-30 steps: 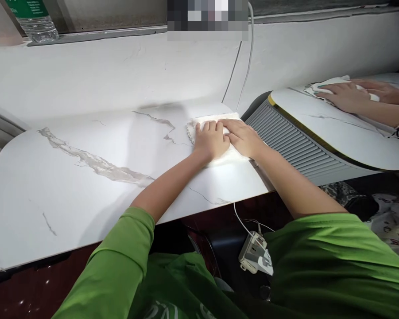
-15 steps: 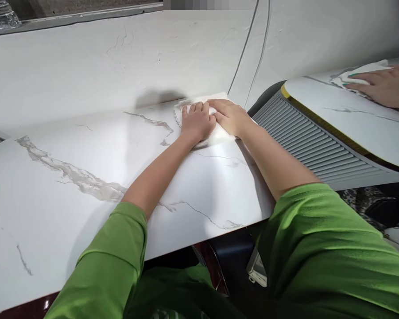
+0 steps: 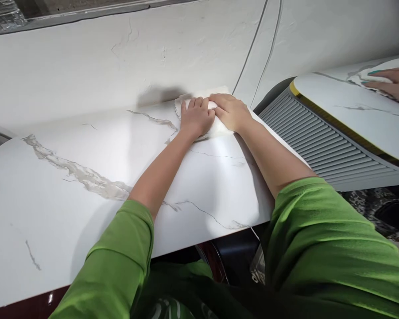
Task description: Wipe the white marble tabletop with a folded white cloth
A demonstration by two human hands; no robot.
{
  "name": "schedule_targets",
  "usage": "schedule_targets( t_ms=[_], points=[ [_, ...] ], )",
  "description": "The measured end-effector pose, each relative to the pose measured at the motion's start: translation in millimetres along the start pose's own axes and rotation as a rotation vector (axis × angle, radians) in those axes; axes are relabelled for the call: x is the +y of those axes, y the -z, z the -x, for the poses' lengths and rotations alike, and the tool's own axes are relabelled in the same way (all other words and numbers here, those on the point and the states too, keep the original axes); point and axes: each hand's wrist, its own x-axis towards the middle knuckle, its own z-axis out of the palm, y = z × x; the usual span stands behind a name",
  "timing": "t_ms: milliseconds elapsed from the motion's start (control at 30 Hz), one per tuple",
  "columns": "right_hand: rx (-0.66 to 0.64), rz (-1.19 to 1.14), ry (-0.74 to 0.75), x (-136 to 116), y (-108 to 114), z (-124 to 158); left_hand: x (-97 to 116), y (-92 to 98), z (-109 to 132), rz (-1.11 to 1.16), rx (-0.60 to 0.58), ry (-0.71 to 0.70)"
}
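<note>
A white cloth [image 3: 217,129] lies folded at the far right corner of a white marble-pattern table [image 3: 86,177], close to the wall. My left hand [image 3: 196,118] rests flat on the cloth, fingers stretched out and together. My right hand [image 3: 230,111] lies flat beside it, also pressing on the cloth, fingertips touching the left hand. Most of the cloth is hidden under both hands. Green sleeves cover my upper arms.
Another person's hand [image 3: 392,83] presses a white cloth [image 3: 368,78] on a second marble table [image 3: 355,110] at the right, with a grey ribbed panel [image 3: 319,146] below it. Two cables [image 3: 259,40] run down the white wall. A plastic bottle [image 3: 1,13] stands on the sill, top left.
Both my hands have pushed the cloth away from me toward the wall. The view has shifted down, and the other person's hand has moved farther right.
</note>
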Motion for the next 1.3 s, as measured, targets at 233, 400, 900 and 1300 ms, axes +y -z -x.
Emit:
schedule_targets(
  t_ms=[233, 400, 900, 1300],
  points=[
    [0.049, 0.004, 0.049, -30.9, -6.0, 39.4, -1.1, 16.9, 59.8, -0.05, -0.03, 0.005],
    [0.051, 0.041, 0.069, -67.2, -2.4, 85.1, -3.5, 27.0, 112.0, -0.058, -0.06, -0.024],
    [0.002, 0.018, 0.336, -127.3, 25.9, 193.2, 15.1, 54.3, 245.4, -0.101, -0.094, -0.104],
    [0.115, -0.061, 0.203, -106.6, 6.0, 134.1, 1.2, 47.9, 174.5, -0.055, -0.167, -0.044]
  ],
)
